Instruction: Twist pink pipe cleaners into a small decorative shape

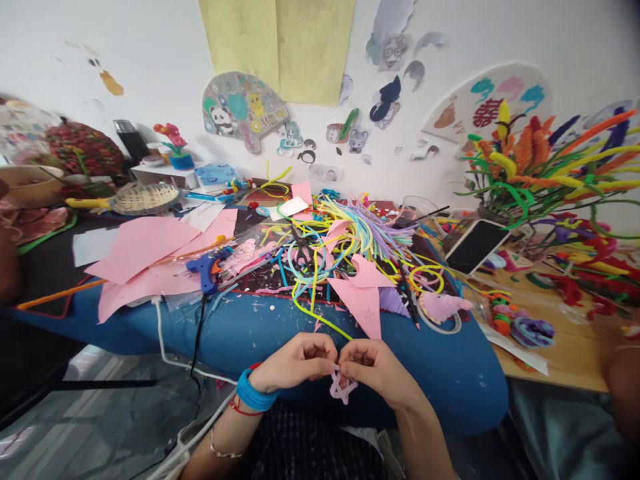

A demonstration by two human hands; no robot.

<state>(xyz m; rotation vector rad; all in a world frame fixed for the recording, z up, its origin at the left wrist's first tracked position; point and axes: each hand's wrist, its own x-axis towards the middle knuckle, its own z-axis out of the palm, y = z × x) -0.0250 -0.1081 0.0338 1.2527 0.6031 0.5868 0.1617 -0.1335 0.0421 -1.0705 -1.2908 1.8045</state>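
Note:
Low in the middle, in front of the blue table edge, my left hand and my right hand meet with thumbs and fingers pinched. Between them they hold a small pale pink pipe cleaner shape, bent into crossing loops like a star, which hangs below the fingertips. The fingers hide its top. Just beyond my hands, a yellow-green pipe cleaner runs toward the edge. A cut pink sheet with a small star drawn on it lies past my right hand.
A blue glue gun with a hanging black cord lies left of a heap of pipe cleaners. Scissors rest in the heap. A phone leans before pipe cleaner flowers. A person's arm shows at far right.

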